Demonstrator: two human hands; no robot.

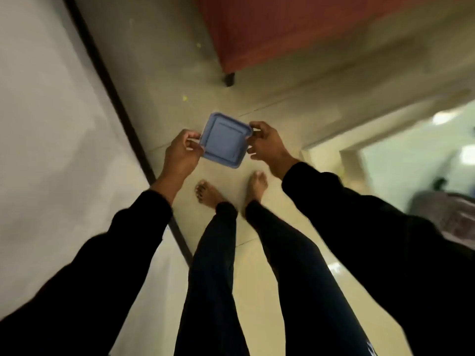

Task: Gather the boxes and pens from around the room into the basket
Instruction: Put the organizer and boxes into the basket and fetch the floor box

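The blue box (225, 140) hung in the air over the floor, a small square plastic thing with rounded corners and a stepped, recessed lid facing up, turned a little so its corners pointed off-square. It was held level between two hands, just above and ahead of the person's bare feet.

The left hand (181, 155) had it at the 9 o'clock edge, fingers (193, 136) curled over the rim and thumb beneath, pinching the side. The right hand (266, 145) took the 3 o'clock corner, its fingertips pressed on the rim there, the remaining fingers loosely bent and hanging below. Both arms came out in black sleeves (359, 227).

Below the box, toward 6 o'clock, the bare feet (205, 192) stood apart on the pale tiled floor (257, 265), dark trousers (213, 278) running down to them.

Out at 12 o'clock stood a reddish-brown piece of furniture (270, 32) on a short dark leg (229, 78). Along 9 o'clock ran a white wall (46, 124) with a dark strip (123, 119) at its foot. At 3 o'clock a doorway (411, 155) opened onto a brighter room, too blurred to make out, and something patterned and greyish (447, 214) lay near 4 o'clock; I could not tell what it was.
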